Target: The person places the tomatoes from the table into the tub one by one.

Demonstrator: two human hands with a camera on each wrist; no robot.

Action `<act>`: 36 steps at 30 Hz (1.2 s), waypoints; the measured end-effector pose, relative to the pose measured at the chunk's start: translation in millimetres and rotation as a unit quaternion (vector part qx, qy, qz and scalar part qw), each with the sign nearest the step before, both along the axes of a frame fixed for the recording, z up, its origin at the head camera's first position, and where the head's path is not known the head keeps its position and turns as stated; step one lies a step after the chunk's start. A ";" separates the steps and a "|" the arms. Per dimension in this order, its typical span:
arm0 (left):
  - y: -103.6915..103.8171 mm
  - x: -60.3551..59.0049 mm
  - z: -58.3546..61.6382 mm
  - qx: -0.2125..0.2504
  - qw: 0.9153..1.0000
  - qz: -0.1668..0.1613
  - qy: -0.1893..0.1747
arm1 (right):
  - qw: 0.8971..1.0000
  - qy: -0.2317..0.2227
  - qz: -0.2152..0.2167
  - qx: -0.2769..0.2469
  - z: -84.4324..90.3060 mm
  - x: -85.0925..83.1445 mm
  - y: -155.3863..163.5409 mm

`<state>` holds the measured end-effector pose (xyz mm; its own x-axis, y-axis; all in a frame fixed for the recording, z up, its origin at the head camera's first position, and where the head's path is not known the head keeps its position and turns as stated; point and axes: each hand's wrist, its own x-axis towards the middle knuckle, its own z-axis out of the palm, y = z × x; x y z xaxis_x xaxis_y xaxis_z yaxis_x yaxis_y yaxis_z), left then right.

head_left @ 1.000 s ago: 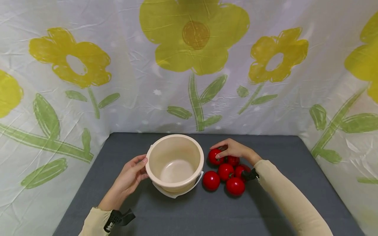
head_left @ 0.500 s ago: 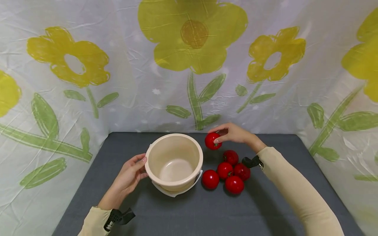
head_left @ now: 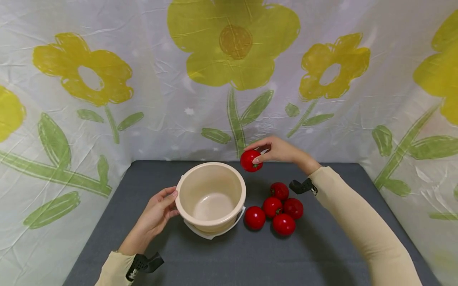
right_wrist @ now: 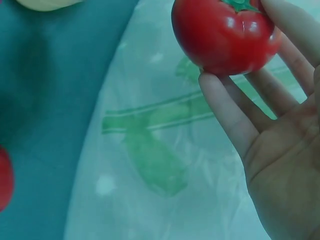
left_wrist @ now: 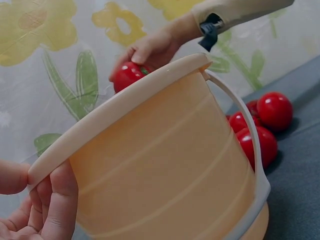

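A cream bucket [head_left: 214,222] stands on the dark cloth, its white handle [head_left: 234,225] hanging down at the front. My left hand [head_left: 157,212] pinches the bucket's rim at its left side; in the left wrist view the thumb lies on the rim and the fingers [left_wrist: 62,192] curl under it. Raised off the table, a red tomato [head_left: 251,161] with a green stem top is held between the thumb and fingertips of my right hand [head_left: 277,151], just beyond the bucket's back right rim. Inside, the bucket shows only its bare floor.
Several more red tomatoes [head_left: 272,207] sit clustered to the right of the bucket, on the dark grey tablecloth [head_left: 222,262]. Behind and at both sides hangs a white curtain [head_left: 161,119] printed with yellow flowers.
My right hand has lifted the tomato up from the cluster and carried it back and left toward the bucket. The left hand and the bucket have stayed in place.
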<state>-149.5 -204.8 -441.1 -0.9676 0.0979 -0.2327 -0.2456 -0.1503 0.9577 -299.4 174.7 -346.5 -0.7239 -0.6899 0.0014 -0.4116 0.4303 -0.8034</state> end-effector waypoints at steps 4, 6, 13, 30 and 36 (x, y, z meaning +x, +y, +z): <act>0.5 0.4 0.6 0.002 1.000 0.002 0.000 | 1.000 0.001 0.001 0.009 12.8 0.6 -8.5; 0.4 0.4 0.9 0.003 1.000 0.001 -0.001 | 1.000 -0.003 -0.001 0.015 17.8 1.6 -13.3; 1.1 1.2 2.2 0.000 1.000 0.001 -0.002 | 0.999 -0.007 0.022 0.026 28.3 3.0 -33.4; 0.9 1.8 2.4 0.003 1.000 0.003 0.001 | 0.984 -0.037 0.170 0.026 33.2 -4.2 -110.6; 1.6 2.4 2.5 0.003 1.000 0.000 0.004 | 0.977 -0.069 0.197 0.036 24.7 -3.7 -133.2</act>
<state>-147.0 -203.2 -438.5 -0.9695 0.0988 -0.2243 -0.2377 -0.1554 0.9588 -303.0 41.5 -321.8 -0.3919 -0.9099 -0.1361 -0.4457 0.3172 -0.8371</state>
